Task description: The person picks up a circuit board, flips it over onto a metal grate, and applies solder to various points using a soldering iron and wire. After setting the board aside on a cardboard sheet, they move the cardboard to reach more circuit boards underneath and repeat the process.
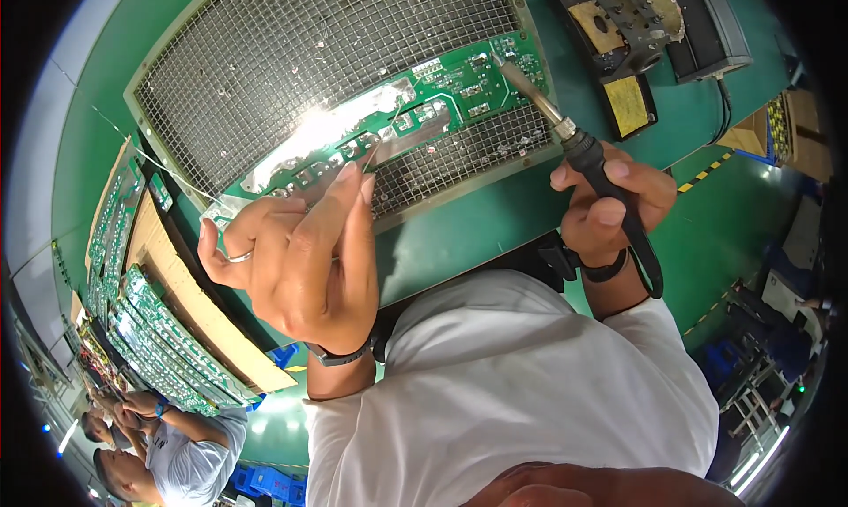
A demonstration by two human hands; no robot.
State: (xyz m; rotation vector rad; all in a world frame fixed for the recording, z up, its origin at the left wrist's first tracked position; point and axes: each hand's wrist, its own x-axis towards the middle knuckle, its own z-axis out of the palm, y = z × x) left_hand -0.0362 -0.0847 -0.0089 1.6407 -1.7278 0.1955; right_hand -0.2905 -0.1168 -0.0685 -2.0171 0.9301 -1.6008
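One green circuit board (389, 123) lying on one wire-mesh grille (291, 48), steadied by left hand (296, 251) with fingers half-curled, right hand (609, 207) closed around one soldering iron (565, 132).

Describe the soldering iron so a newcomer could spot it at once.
Find the big wire-mesh grille on the green bench, with a green circuit board lying across it. The soldering iron slants onto the board's right end, its black handle gripped in the right hand; nothing else nearby is rod-shaped and metal-tipped.
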